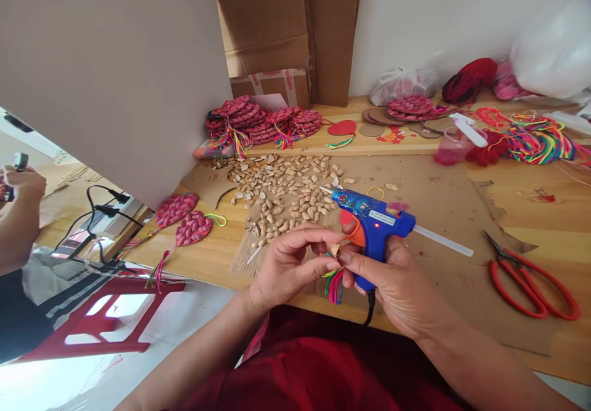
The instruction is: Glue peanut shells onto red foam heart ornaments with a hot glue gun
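Note:
My right hand [397, 282] is wrapped round the handle of a blue hot glue gun [373, 214]. Its nozzle points left, a light glows on its side, and a clear glue stick [443, 240] sticks out of its back. Close to the handle, my left hand [295, 260] pinches a small piece of peanut shell [335, 250], and my right thumb reaches to the same piece. Partly hidden behind the hands and gun is a red piece with a colourful tassel [334, 285]. Beyond the gun, peanut shells [295, 195] lie spread over the cardboard [438, 202].
Red-handled scissors [530, 282] lie at right. Finished-looking pink peanut-shell pieces [192, 227] lie at left; more are stacked on the back ledge [263, 122]. A spray bottle [459, 140] and bright cords [540, 140] stand back right. Another person's hand [25, 183] shows at far left.

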{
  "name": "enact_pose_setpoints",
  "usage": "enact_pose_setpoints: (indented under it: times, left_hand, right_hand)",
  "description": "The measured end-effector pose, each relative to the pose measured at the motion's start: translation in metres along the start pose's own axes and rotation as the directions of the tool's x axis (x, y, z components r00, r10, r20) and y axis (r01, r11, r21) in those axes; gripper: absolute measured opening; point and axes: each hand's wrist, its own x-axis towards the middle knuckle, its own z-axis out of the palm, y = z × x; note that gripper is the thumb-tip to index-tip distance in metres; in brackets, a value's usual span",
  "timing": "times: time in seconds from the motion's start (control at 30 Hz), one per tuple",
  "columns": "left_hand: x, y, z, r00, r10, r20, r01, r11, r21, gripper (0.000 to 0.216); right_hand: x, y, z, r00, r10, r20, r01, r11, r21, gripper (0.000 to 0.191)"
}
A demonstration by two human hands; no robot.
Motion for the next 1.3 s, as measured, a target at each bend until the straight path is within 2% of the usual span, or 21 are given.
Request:
enact_pose_setpoints:
  times: [0.07, 0.1, 0.27, 0.4, 0.5, 0.6, 0.7, 0.8, 0.87, 1.07, 1.17, 1.3]
  left_hand:
    - [0.001, 0.005, -0.004, 0.999, 0.030, 0.029, -0.034, 0.992, 0.120, 0.026]
    - [0.001, 0.006, -0.005, 0.999, 0.025, 0.034, -0.030, 0.991, 0.128, 0.022]
    - [-0.005, 0.001, 0.003, 0.997, -0.059, -0.051, 0.057, 0.997, -0.054, 0.014]
    - [-0.008, -0.004, 0.010, 0.990, -0.110, -0.091, 0.100, 0.989, -0.105, 0.013]
    - [-0.007, -0.005, 0.010, 0.995, -0.031, -0.090, 0.029, 0.999, -0.028, 0.017]
    - [-0.005, -0.003, 0.006, 0.991, 0.126, -0.049, -0.116, 0.977, 0.181, 0.020]
    - [-0.002, 0.002, 0.002, 0.950, 0.300, 0.081, -0.306, 0.855, 0.418, 0.020]
    - [-0.002, 0.007, 0.001, 0.898, 0.399, 0.184, -0.428, 0.695, 0.578, 0.020]
    - [-0.005, 0.009, 0.001, 0.888, 0.409, 0.210, -0.445, 0.649, 0.617, 0.021]
    - [-0.012, 0.007, 0.005, 0.905, 0.353, 0.237, -0.423, 0.698, 0.577, 0.023]
    - [-0.013, 0.008, 0.005, 0.905, 0.344, 0.248, -0.423, 0.690, 0.587, 0.023]
    - [-0.013, 0.014, 0.002, 0.897, 0.305, 0.320, -0.441, 0.657, 0.611, 0.023]
  right_hand:
    - [-0.001, -0.001, 0.000, 1.000, -0.015, 0.007, 0.015, 0.999, -0.034, 0.034]
    - [-0.002, -0.001, -0.001, 1.000, -0.024, 0.014, 0.024, 0.998, -0.051, 0.033]
    - [-0.002, -0.002, -0.007, 0.999, -0.028, 0.025, 0.031, 0.992, -0.122, 0.028]
    - [-0.001, -0.001, -0.013, 0.999, -0.040, 0.004, 0.040, 0.987, -0.157, 0.027]
    - [-0.003, -0.001, -0.016, 0.999, -0.038, -0.024, 0.032, 0.976, -0.214, 0.029]
    - [-0.004, 0.000, -0.018, 0.999, -0.029, -0.031, 0.023, 0.981, -0.191, 0.033]
    - [-0.004, 0.001, -0.019, 0.999, -0.026, -0.024, 0.021, 0.986, -0.163, 0.035]
    - [-0.003, 0.002, -0.019, 0.998, -0.042, -0.047, 0.034, 0.987, -0.160, 0.036]
    - [-0.004, 0.001, -0.019, 0.997, -0.052, -0.053, 0.043, 0.986, -0.158, 0.037]
    - [-0.008, -0.011, -0.014, 0.994, -0.061, -0.094, 0.034, 0.964, -0.264, 0.031]
    - [-0.009, -0.012, -0.013, 0.994, -0.063, -0.088, 0.039, 0.966, -0.257, 0.031]
    - [-0.011, -0.008, -0.014, 0.990, -0.081, -0.116, 0.046, 0.961, -0.272, 0.030]
